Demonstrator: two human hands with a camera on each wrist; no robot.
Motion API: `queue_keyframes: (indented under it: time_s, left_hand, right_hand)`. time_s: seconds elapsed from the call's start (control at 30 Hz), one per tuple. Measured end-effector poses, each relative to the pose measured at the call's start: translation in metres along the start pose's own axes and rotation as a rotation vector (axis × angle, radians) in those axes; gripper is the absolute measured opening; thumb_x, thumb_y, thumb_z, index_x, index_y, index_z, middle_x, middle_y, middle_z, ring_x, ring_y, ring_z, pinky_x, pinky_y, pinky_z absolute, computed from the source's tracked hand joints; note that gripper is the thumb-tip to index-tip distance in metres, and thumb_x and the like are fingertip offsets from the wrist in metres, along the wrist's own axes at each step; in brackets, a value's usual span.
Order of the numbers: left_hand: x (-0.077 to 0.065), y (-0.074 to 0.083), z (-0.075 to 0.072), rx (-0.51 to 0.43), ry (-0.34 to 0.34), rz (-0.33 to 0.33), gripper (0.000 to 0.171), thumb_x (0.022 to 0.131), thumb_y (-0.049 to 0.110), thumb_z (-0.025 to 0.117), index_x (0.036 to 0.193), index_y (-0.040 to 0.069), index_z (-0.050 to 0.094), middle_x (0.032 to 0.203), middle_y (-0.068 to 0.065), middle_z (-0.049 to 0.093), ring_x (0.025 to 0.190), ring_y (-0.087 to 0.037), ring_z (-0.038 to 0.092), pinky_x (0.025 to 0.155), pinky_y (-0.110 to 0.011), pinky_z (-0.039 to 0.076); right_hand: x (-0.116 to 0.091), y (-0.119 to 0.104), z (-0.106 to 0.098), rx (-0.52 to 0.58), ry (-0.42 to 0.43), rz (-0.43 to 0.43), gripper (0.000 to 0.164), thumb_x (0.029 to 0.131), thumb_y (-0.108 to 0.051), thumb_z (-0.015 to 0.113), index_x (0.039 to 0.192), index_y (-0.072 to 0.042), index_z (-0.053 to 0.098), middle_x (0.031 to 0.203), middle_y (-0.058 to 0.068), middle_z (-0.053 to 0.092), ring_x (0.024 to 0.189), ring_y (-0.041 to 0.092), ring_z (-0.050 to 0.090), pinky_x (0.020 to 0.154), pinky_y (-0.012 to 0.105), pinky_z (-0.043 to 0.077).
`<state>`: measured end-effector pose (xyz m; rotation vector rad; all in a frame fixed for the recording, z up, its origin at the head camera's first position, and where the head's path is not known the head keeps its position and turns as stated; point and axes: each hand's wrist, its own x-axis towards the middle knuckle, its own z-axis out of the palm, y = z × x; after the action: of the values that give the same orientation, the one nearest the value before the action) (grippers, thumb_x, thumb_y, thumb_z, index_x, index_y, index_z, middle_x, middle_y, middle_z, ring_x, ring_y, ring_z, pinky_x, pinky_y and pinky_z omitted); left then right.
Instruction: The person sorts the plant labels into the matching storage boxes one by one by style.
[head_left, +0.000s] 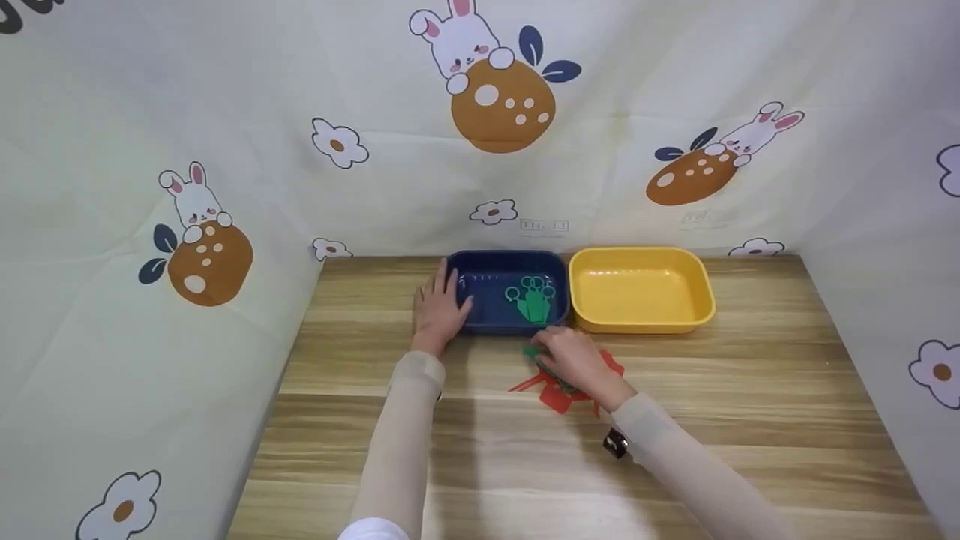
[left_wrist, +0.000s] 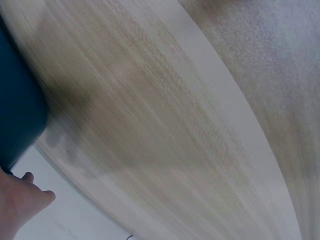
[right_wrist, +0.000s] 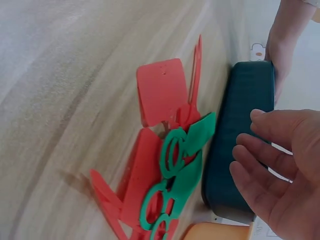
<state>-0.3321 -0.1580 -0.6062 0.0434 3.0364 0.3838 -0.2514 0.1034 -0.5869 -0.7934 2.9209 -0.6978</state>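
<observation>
Green pieces (head_left: 535, 307) lie in two places: several inside the blue tray, toward its right end, and others on the table in front of it, mixed with red ones.

Largest is the pale cloth (head_left: 390, 82) standing round the work on three sides, printed with rabbits, brown fruit and flowers. Within it is the table (head_left: 750, 427), its top striped in wood grain. Two arms in pale sleeves (head_left: 397, 442) reach over it from the near edge.

Against the far side stand two trays, side by side and upright: the yellow tray (head_left: 637, 300) on the right, the blue tray (head_left: 480, 300) on the left.

The left hand (head_left: 440, 311) rests at the left end of the blue tray, fingers spread along its wall and thumb apart, pointing inward. The right hand (head_left: 576, 358) hangs over the pile, just in front of the blue tray; its thumb and fingers stand apart, loosely bent. Whether a fingertip touches a piece, I cannot tell.

Below that hand, red pieces (right_wrist: 162, 90) overlap, one with a flat square end, another long and narrow. Loose green pieces (right_wrist: 187, 182) with ring handles lie across them. Smallest is a black object (head_left: 615, 442) at the right wrist.
</observation>
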Motion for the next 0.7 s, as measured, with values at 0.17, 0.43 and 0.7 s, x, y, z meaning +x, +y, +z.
queue_keyframes:
  time_s: [0.17,0.43,0.7]
  left_hand:
    - [0.0,0.0,0.0,-0.006,-0.002,0.002,0.07,0.102,0.051,0.041,0.16,0.018,0.021,0.17,-0.002,0.002,0.154,-0.032,0.019,0.124,-0.057,0.017]
    - [0.0,0.001,0.001,-0.013,0.002,0.008,0.071,0.101,0.051,0.041,0.16,0.016,0.023,0.17,-0.002,0.002,0.154,-0.033,0.019,0.124,-0.057,0.017]
    - [-0.001,0.001,-0.001,-0.005,0.022,0.013,0.07,0.101,0.05,0.043,0.159,0.015,0.026,0.17,-0.004,0.005,0.152,-0.035,0.023,0.123,-0.056,0.02]
  right_hand:
    - [-0.001,0.002,0.003,-0.005,-0.02,0.039,0.02,0.087,-0.014,0.075,0.106,-0.007,0.074,0.099,0.007,0.073,0.088,0.023,0.068,0.082,0.041,0.058]
    - [-0.002,0.002,0.009,-0.066,-0.08,0.131,0.031,0.085,-0.02,0.078,0.11,-0.003,0.071,0.098,0.011,0.068,0.084,0.025,0.065,0.079,0.044,0.058]
    - [0.003,0.001,0.017,-0.138,-0.114,0.177,0.031,0.084,-0.021,0.078,0.107,-0.002,0.07,0.094,0.013,0.064,0.08,0.027,0.062,0.074,0.046,0.057]
